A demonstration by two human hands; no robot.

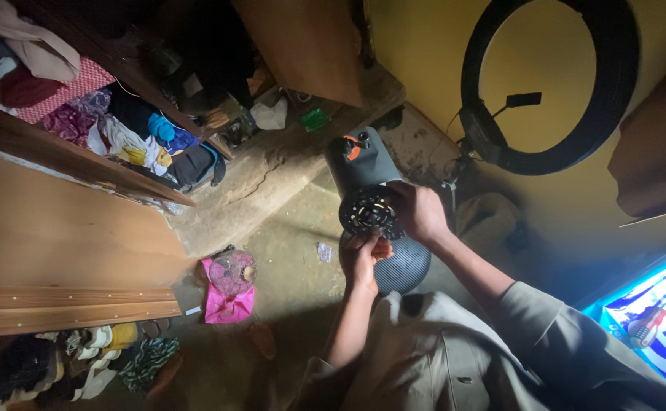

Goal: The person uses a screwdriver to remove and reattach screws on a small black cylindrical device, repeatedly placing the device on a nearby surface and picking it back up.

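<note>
I hold a small grey fan body (360,161) with an orange knob and black buttons on its back. Its round black motor face (369,212) with holes points toward me. My right hand (418,211) grips the right side of that round face. My left hand (363,255) pinches its lower edge from below. Under my hands lies a round dark mesh grille (407,266). The sleeves on both my arms are pale khaki.
A clear fan guard (232,272) rests on a pink cloth (228,302) on the concrete floor. Wooden shelves (66,152) with piled clothes stand to the left. A black ring light (554,84) leans on the yellow wall. Shoes (93,354) lie at lower left.
</note>
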